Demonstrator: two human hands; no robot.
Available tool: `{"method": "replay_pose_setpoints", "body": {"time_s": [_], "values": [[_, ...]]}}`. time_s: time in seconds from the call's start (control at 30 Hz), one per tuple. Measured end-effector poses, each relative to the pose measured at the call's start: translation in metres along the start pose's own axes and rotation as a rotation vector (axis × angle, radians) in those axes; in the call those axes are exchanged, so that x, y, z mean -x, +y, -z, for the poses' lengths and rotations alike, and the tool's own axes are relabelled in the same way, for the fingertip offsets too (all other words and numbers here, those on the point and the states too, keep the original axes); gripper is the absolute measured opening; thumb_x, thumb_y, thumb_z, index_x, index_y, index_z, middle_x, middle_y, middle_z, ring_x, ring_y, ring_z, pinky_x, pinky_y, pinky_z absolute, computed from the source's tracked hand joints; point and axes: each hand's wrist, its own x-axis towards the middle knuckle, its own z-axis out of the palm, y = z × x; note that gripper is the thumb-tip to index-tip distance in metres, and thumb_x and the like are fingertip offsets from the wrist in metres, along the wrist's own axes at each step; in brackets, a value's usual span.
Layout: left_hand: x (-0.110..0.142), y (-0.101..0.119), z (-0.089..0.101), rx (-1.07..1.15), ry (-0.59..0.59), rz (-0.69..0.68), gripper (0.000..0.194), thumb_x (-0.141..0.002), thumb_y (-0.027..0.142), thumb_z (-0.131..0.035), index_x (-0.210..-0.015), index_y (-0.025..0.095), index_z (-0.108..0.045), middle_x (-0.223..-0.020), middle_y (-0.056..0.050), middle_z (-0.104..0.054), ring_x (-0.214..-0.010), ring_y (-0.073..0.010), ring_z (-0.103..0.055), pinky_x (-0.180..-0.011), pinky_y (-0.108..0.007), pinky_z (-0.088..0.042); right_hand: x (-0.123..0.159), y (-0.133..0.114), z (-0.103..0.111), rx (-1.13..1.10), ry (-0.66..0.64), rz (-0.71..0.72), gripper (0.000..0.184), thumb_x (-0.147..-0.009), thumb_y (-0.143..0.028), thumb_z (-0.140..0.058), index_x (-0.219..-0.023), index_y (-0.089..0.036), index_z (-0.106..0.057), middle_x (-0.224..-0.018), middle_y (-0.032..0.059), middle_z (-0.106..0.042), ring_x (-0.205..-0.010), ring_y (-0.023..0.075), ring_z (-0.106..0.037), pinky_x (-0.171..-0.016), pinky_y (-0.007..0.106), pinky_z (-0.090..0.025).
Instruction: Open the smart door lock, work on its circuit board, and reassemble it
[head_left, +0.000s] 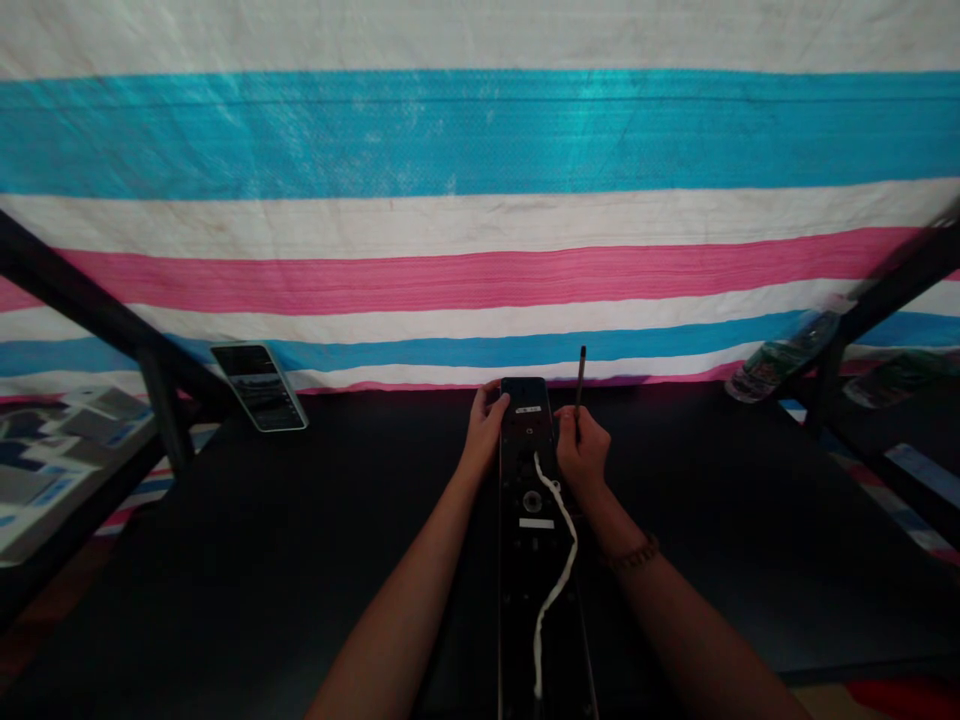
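Note:
A long black panel (536, 560) with round fittings and a small white label lies lengthwise on the dark table (337, 520), running away from me. A white cable (559, 575) snakes along its top. My left hand (485, 425) grips the panel's far left edge, fingers curled round it. My right hand (581, 450) rests at the panel's right edge and is closed on a thin dark tool (580, 385), which stands upright, tip down by the panel.
A phone (259, 387) leans against the striped tarp (480, 200) at the back left. Plastic bottles (784, 357) lie at the right beside dark frame bars. Cards and papers (67, 440) cover a surface at the left.

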Motion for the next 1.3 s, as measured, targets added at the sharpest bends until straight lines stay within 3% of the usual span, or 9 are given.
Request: {"method": "replay_pose_setpoints", "body": {"time_s": [0.47, 0.77, 1.0, 1.3], "values": [[-0.002, -0.005, 0.002, 0.017, -0.011, -0.004, 0.054, -0.075, 0.048, -0.078, -0.118, 0.021, -0.06, -0.088, -0.003, -0.07, -0.072, -0.0178, -0.068, -0.062, -0.027, -0.052, 0.001, 0.001, -0.001, -0.016, -0.008, -0.005, 0.029, -0.101, -0.031, -0.043, -0.081, -0.02, -0.061, -0.065, 0.0002, -0.061, -0.055, 0.0147, -0.056, -0.058, 0.027, -0.044], [0.004, 0.004, -0.001, 0.002, -0.017, 0.024, 0.05, -0.078, 0.043, -0.076, -0.119, 0.022, -0.058, -0.089, -0.002, -0.07, -0.062, -0.0132, -0.064, -0.055, -0.023, -0.05, -0.002, -0.004, -0.001, -0.016, -0.003, -0.004, 0.028, -0.1, -0.03, -0.042, -0.079, -0.021, -0.059, -0.063, -0.0004, -0.059, -0.055, 0.0145, -0.056, -0.057, 0.027, -0.042], [0.003, 0.005, -0.002, 0.001, 0.003, 0.002, 0.047, -0.076, 0.042, -0.076, -0.115, 0.021, -0.06, -0.101, -0.004, -0.069, -0.072, -0.0143, -0.066, -0.061, -0.024, -0.051, -0.003, -0.005, 0.0, -0.03, -0.01, -0.014, 0.028, -0.099, -0.03, -0.042, -0.076, -0.022, -0.056, -0.061, -0.0015, -0.055, -0.053, 0.014, -0.054, -0.056, 0.026, -0.04], [0.002, 0.004, -0.002, -0.012, 0.004, 0.003, 0.049, -0.076, 0.044, -0.076, -0.115, 0.021, -0.059, -0.1, -0.004, -0.069, -0.071, -0.0142, -0.065, -0.061, -0.024, -0.051, -0.003, -0.002, -0.001, -0.034, -0.009, 0.02, 0.026, -0.1, -0.026, -0.043, -0.078, -0.021, -0.057, -0.063, -0.0015, -0.056, -0.055, 0.0136, -0.055, -0.057, 0.026, -0.04]]}}
